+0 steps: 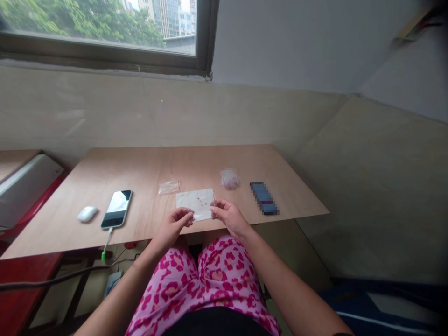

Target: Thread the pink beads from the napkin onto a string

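Observation:
A white sheet (191, 200), like a tissue or thin cloth, lies near the table's front edge with several tiny brownish bits on it. My left hand (177, 223) is at its lower left corner, thumb and fingertips pinched together; anything between them is too small to tell. Over the sheet's right edge, my right hand (229, 215) is also closed in a pinch. Something thin seems to stick up at its fingertips, but I cannot make out what it is. Beyond the sheet lie a flat clear plastic bag (168, 187) and a clear bag of small pinkish pieces (229, 179).
On the wooden table (140, 163), a phone (117, 209) with a white charging cable (107, 242) and a white earbud case (87, 214) sit to the left. A dark blurred-out object (264, 198) lies at right. Behind the table is a wall with a window (105, 28).

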Tool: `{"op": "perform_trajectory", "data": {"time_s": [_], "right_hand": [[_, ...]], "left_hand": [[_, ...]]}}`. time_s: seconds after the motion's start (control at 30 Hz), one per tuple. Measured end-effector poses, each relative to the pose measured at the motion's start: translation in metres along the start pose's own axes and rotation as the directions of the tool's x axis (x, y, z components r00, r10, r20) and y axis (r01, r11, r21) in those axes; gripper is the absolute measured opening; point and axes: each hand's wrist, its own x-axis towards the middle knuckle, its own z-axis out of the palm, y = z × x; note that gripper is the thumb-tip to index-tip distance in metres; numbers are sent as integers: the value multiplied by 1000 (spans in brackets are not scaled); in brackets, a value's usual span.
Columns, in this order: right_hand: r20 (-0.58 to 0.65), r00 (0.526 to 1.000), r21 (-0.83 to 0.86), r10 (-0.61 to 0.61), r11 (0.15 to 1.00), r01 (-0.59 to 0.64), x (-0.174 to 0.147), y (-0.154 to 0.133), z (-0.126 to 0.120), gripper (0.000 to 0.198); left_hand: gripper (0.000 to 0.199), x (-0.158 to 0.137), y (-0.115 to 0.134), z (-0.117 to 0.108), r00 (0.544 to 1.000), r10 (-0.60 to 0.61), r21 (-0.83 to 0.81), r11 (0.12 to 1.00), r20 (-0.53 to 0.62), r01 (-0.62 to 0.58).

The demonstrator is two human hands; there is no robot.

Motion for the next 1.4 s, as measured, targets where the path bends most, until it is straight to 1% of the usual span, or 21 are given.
{"op": "perform_trajectory", "data": {"time_s": [0.13, 0.23, 0.33, 0.43, 0.5, 0.57, 0.63, 0.7, 0.77, 0.83, 0.9, 0.97, 1.07, 1.13, 1.23, 1.3, 1.4], "right_hand": [[18, 997, 10, 77, 997, -78, 2, 7, -6, 30], [61, 992, 19, 111, 993, -112, 2, 5, -6, 32], [89, 982, 135, 167, 975, -178, -2, 0, -2, 35], [133, 969, 242, 207, 942, -234, -8, -3, 3, 35], [162, 964, 232, 213, 941, -247, -11, -3, 6, 35], [193, 956, 181, 219, 950, -254, -13, -1, 9, 35], [230, 948, 124, 221, 959, -253, -14, 3, 12, 36], [263, 941, 66, 214, 969, -239, -15, 7, 15, 39], [259, 942, -3, 213, 976, -220, -17, 14, 17, 40], [207, 954, -94, 216, 975, -200, -19, 22, 19, 40], [151, 966, -193, 209, 965, -178, -22, 30, 20, 36], [145, 970, -263, 196, 953, -153, -25, 34, 21, 29], [212, 957, -259, 197, 956, -139, -27, 33, 24, 20], [267, 938, -215, 222, 962, -166, -27, 30, 26, 22], [297, 919, -147, 259, 963, -224, -25, 26, 27, 31], [296, 918, -110, 264, 964, -241, -24, 25, 27, 33], [290, 924, -80, 248, 969, -235, -22, 23, 27, 32]], "left_hand": [[37, 5, -6, -10, 996, -29, -16, 999, -85, 28], [37, 7, -4, -15, 992, -68, -28, 997, -109, 65], [39, 5, 0, -15, 990, -93, -8, 996, -105, 92], [36, 0, 6, -8, 991, -58, 35, 997, -122, 62], [31, -4, 10, -3, 991, -13, 99, 995, -135, 27], [29, -7, 14, 1, 988, 41, 215, 977, -146, -9], [27, -9, 19, 3, 984, 100, 345, 938, -145, -45], [22, -12, 22, 5, 990, 107, 417, 907, -90, -60], [28, -14, 23, 7, 999, 39, 397, 917, 16, -42], [38, -15, 20, 10, 992, -48, 347, 938, 114, 6], [44, -16, 16, 15, 984, -98, 326, 944, 148, 45], [45, -16, 10, 18, 982, -121, 335, 940, 144, 67], [42, -16, 4, 22, 986, -112, 323, 944, 120, 68], [40, -16, 1, 22, 992, -83, 306, 951, 90, 52], [38, -16, -2, 23, 998, -42, 308, 951, 54, 24], [38, -16, -4, 23, 998, -38, 302, 953, 48, 22], [37, -16, -9, 23, 998, -45, 273, 961, 36, 33]]}}
